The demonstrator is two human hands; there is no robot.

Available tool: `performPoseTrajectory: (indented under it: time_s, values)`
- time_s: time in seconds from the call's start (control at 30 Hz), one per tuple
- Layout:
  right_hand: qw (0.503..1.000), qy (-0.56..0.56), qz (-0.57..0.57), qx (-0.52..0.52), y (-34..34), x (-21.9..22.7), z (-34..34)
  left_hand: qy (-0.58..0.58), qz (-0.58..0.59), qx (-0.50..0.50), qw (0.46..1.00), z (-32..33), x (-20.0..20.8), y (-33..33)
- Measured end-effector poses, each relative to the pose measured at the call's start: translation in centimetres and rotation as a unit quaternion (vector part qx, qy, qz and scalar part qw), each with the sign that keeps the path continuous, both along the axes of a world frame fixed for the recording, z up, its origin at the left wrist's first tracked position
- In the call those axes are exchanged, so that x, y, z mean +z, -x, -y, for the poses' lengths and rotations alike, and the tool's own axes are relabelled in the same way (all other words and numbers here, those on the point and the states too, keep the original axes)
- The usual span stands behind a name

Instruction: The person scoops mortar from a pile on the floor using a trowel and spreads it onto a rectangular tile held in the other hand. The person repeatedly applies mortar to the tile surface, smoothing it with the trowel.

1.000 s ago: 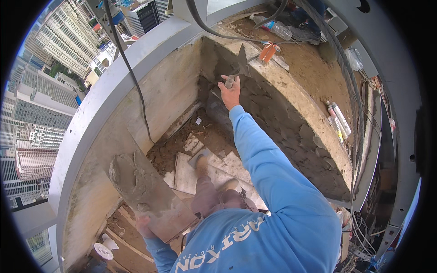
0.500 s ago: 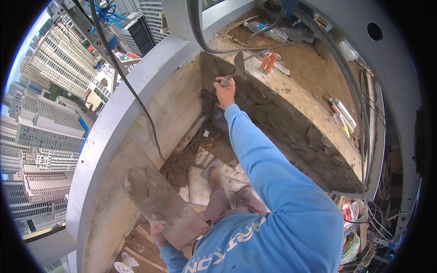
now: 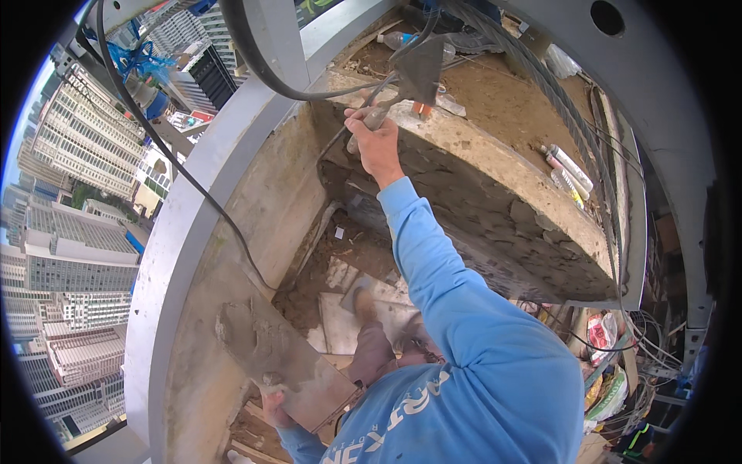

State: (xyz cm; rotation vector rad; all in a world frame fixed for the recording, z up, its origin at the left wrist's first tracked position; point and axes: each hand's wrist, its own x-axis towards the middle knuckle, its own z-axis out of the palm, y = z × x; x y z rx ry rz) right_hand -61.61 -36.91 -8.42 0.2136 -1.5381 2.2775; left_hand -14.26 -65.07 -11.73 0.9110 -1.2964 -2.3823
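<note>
My right hand (image 3: 376,147) is wrapped round the handle of a trowel (image 3: 422,71), raised over the far corner with its grey blade pointing up and away. The blade partly covers an orange-handled tool (image 3: 422,110) on the ledge. Below the ledge, the wall face (image 3: 495,205) carries rough, wet grey mortar in overlapping strokes. Down at the left, my left hand (image 3: 274,407) grips the edge of a long flat mortar board (image 3: 313,387). Grey mortar (image 3: 251,332) lies on its far part, with a small lump nearer my hand. Some left fingers are hidden under the board.
A black cable (image 3: 202,189) hangs across the left parapet (image 3: 166,255), with tall buildings beyond. Thicker cables (image 3: 259,66) and a steel rope cross near the trowel. Bottles and tubes (image 3: 568,170) lie on the sandy ledge. Bags and tangled wires (image 3: 607,332) sit at right; boards (image 3: 386,313) lie underfoot.
My right hand has lifted the trowel up off the wall's far corner, and its blade now looms larger. The board in my left hand has shifted slightly; the view has turned a little.
</note>
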Motion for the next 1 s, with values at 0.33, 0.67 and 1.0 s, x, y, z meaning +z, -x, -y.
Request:
performPoseTrajectory:
  time_s: [0.33,0.67,1.0]
  values:
    - [0.991,-0.022,0.059,-0.122,-16.2,10.7,-20.8,-0.078,-0.023,-0.083,0.993,-1.6,1.8,3.2]
    - [0.943,0.015,0.254,-0.217,-30.4,-3.4,-35.7,-0.049,-0.02,-0.057,0.997,-3.3,0.4,1.2]
    - [0.935,-0.061,0.263,-0.232,-33.4,-6.5,-38.6,-0.035,-0.026,-0.1,0.994,-12.9,4.9,-1.3]
